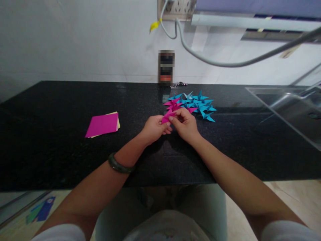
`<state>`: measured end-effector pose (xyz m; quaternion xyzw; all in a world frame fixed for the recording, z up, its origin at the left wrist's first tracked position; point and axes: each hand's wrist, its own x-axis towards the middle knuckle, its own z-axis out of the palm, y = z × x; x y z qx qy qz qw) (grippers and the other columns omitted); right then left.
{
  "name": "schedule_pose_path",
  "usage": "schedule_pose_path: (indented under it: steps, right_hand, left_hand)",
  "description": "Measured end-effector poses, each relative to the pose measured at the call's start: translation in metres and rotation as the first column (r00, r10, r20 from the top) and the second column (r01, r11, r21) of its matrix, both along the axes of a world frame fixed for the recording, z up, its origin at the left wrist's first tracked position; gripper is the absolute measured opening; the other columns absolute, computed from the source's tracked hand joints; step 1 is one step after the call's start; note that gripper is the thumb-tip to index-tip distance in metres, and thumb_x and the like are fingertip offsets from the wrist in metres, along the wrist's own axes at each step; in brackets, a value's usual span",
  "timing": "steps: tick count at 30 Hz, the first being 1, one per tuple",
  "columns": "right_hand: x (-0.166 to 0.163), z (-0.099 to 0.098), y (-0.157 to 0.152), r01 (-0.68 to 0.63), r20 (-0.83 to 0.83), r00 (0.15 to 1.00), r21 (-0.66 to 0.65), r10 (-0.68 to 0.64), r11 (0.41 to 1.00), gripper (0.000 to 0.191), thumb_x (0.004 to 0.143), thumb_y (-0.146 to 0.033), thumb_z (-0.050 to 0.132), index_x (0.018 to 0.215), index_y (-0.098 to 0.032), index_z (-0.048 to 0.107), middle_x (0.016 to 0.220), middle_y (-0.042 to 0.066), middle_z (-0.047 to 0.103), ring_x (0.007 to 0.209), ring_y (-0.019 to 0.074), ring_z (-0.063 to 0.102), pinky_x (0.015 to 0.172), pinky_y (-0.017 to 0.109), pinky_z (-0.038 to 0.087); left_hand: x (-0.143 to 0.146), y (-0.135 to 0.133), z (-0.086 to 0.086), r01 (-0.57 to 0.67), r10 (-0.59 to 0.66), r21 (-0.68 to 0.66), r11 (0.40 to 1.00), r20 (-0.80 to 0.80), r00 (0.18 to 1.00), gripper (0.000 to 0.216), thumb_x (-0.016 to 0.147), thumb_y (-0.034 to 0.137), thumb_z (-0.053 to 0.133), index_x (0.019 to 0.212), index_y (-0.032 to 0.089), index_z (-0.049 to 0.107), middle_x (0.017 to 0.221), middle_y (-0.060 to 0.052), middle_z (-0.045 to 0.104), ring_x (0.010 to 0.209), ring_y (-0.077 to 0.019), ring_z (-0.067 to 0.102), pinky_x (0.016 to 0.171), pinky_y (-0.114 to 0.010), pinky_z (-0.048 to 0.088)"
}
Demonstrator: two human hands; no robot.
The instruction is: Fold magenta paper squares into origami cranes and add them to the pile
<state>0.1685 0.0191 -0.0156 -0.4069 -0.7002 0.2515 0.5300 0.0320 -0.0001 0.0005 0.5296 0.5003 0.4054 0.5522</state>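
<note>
Between my two hands is a small folded piece of pink origami paper (166,117), raised over the dark counter. My left hand (155,129) pinches its left side, with the thumb on top. My right hand (187,124) grips the other side with thumb and forefinger. Just behind my hands, several blue paper cranes (198,104) and a few pink paper cranes (173,103) stand in a cluster, partly covered by my right hand. To the left lies a stack of square paper (102,124), pink on top with yellow edges showing beneath.
A phone-like dark object (166,67), blurred out, leans on the wall behind the black countertop (62,157). A beaded string (181,84) lies beside it. At the right is a metal sink (283,110). A grey cable (213,62) hangs from a wall socket (178,8).
</note>
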Motion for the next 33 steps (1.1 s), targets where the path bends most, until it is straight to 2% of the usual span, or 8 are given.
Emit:
schedule_pose_path:
  steps: [7, 10, 13, 17, 21, 24, 28, 33]
  right_hand:
    - [0.001, 0.006, -0.002, -0.071, 0.044, 0.997, 0.131, 0.066, 0.989, 0.012, 0.074, -0.028, 0.061, 0.067, -0.020, 0.055, 0.070, 0.000, 0.051, 0.071, 0.0142, 0.049, 0.066, 0.029, 0.041]
    - [0.002, 0.005, -0.001, -0.065, 0.068, 0.996, 0.118, 0.057, 0.991, 0.016, 0.077, -0.031, 0.058, 0.066, -0.020, 0.054, 0.071, 0.001, 0.053, 0.073, 0.0151, 0.050, 0.068, 0.030, 0.042]
    - [0.003, 0.006, 0.000, -0.057, 0.078, 0.996, 0.095, 0.050, 0.994, 0.023, 0.080, -0.035, 0.053, 0.063, -0.020, 0.052, 0.072, 0.002, 0.052, 0.073, 0.0150, 0.050, 0.068, 0.030, 0.042]
    - [0.002, 0.007, -0.002, -0.057, 0.087, 0.995, 0.069, 0.051, 0.996, 0.030, 0.083, -0.037, 0.047, 0.059, -0.019, 0.048, 0.068, 0.001, 0.047, 0.067, 0.0135, 0.047, 0.064, 0.028, 0.041]
    - [0.000, 0.005, -0.003, 0.024, 0.042, 0.999, -0.019, -0.023, 1.000, 0.027, 0.079, -0.036, 0.051, 0.059, -0.020, 0.045, 0.060, -0.002, 0.045, 0.059, 0.0119, 0.044, 0.057, 0.026, 0.040]
    - [-0.001, 0.000, -0.002, 0.033, -0.018, 0.999, -0.100, -0.035, 0.994, 0.022, 0.077, -0.037, 0.054, 0.064, -0.020, 0.047, 0.058, -0.003, 0.046, 0.055, 0.0109, 0.043, 0.053, 0.025, 0.041]
    - [-0.004, -0.002, -0.001, -0.012, -0.109, 0.994, -0.194, -0.009, 0.981, 0.022, 0.075, -0.036, 0.055, 0.064, -0.020, 0.046, 0.055, -0.004, 0.045, 0.050, 0.0091, 0.043, 0.048, 0.024, 0.043]
    - [-0.007, 0.002, -0.002, -0.147, -0.342, 0.939, -0.334, 0.026, 0.931, 0.023, 0.068, -0.037, 0.063, 0.070, -0.020, 0.047, 0.054, -0.007, 0.046, 0.045, 0.0075, 0.045, 0.045, 0.024, 0.048]
  left_hand:
    - [-0.003, 0.004, -0.007, -0.064, 0.062, 0.135, 0.989, 0.019, 0.998, 0.009, 0.067, 0.020, 0.065, 0.071, 0.012, 0.065, 0.062, -0.001, 0.064, 0.059, -0.0106, 0.058, 0.056, -0.022, 0.045]
    - [-0.003, 0.003, -0.005, -0.036, 0.022, 0.174, 0.984, 0.082, 0.996, 0.025, 0.064, 0.019, 0.066, 0.089, 0.014, 0.067, 0.080, -0.002, 0.068, 0.071, -0.0119, 0.060, 0.063, -0.022, 0.046]
    - [-0.002, 0.001, -0.001, 0.002, -0.030, 0.153, 0.988, 0.177, 0.984, 0.039, 0.066, 0.022, 0.065, 0.105, 0.016, 0.063, 0.091, -0.004, 0.067, 0.077, -0.0111, 0.060, 0.069, -0.023, 0.047]
    - [-0.001, 0.000, 0.000, 0.016, -0.042, 0.114, 0.993, 0.233, 0.972, 0.038, 0.072, 0.028, 0.062, 0.107, 0.016, 0.062, 0.091, -0.003, 0.066, 0.078, -0.0089, 0.059, 0.073, -0.023, 0.047]
    - [0.002, 0.002, -0.003, -0.027, 0.000, 0.108, 0.994, 0.250, 0.968, 0.033, 0.072, 0.028, 0.062, 0.101, 0.013, 0.065, 0.080, -0.001, 0.066, 0.071, -0.0082, 0.058, 0.071, -0.023, 0.047]
    - [0.003, 0.003, -0.004, -0.062, 0.034, 0.101, 0.993, 0.253, 0.967, 0.032, 0.071, 0.027, 0.063, 0.098, 0.012, 0.066, 0.075, -0.001, 0.066, 0.065, -0.0071, 0.056, 0.067, -0.023, 0.046]
    - [0.004, 0.003, -0.006, -0.128, 0.098, 0.109, 0.986, 0.242, 0.965, 0.028, 0.069, 0.023, 0.064, 0.094, 0.011, 0.068, 0.071, 0.000, 0.065, 0.060, -0.0065, 0.054, 0.064, -0.022, 0.045]
    - [0.003, 0.003, -0.006, -0.179, 0.154, 0.166, 0.970, 0.149, 0.977, 0.025, 0.069, 0.021, 0.062, 0.090, 0.011, 0.069, 0.071, -0.002, 0.067, 0.059, -0.0079, 0.055, 0.060, -0.021, 0.044]
